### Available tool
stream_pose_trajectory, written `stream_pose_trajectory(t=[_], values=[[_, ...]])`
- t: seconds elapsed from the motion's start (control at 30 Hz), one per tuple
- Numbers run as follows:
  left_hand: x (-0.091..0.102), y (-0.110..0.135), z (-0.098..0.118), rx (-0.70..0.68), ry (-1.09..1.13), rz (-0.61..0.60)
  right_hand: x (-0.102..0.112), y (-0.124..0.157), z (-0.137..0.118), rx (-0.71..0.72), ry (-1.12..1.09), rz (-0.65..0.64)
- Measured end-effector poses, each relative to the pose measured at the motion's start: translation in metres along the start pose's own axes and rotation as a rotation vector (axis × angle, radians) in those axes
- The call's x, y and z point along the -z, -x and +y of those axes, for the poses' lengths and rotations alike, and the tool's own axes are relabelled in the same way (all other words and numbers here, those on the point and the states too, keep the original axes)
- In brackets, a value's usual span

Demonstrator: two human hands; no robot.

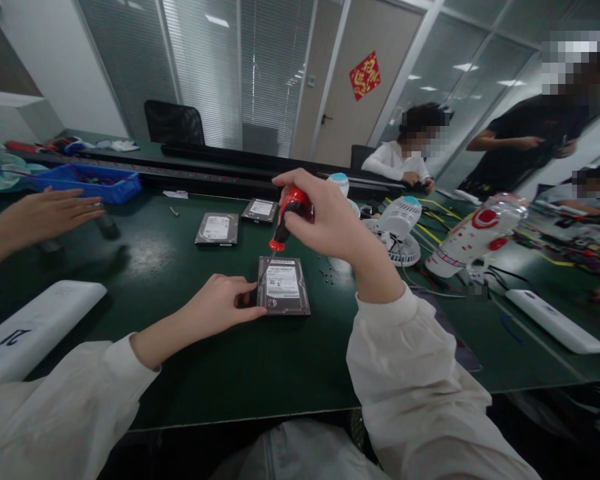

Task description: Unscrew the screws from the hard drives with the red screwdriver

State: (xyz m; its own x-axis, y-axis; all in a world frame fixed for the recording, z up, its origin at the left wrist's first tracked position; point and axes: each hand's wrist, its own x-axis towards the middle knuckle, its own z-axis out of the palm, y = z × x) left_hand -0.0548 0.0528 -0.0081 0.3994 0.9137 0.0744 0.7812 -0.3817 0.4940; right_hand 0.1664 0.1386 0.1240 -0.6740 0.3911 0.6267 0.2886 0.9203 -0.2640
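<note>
Gripping a screwdriver in its fingers, the right hand angles it onto the left side of a hard drive on the table, pinched there by the left hand, while loose screws alongside suggest partial unscrewing, the cover still on.

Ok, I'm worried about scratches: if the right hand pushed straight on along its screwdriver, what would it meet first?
Most likely the nearest drive, by its left edge: the screwdriver in the right hand slants down to it. Whether they touch is unclear.
</note>
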Motion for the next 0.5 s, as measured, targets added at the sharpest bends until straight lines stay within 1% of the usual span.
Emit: stream_pose_trajectory(t=[0.13,0.2,0.5], values=[[0.001,-0.001,0.002,0.009,-0.009,-0.007,-0.009,-0.004,0.0,0.061,-0.03,0.078],[0.002,-0.001,0.003,0.011,-0.01,-0.004,-0.012,-0.004,0.0,0.087,-0.034,0.092],[0.001,0.0,0.003,0.003,0.003,-0.004,-0.013,-0.003,0.002,0.032,0.056,0.05]])
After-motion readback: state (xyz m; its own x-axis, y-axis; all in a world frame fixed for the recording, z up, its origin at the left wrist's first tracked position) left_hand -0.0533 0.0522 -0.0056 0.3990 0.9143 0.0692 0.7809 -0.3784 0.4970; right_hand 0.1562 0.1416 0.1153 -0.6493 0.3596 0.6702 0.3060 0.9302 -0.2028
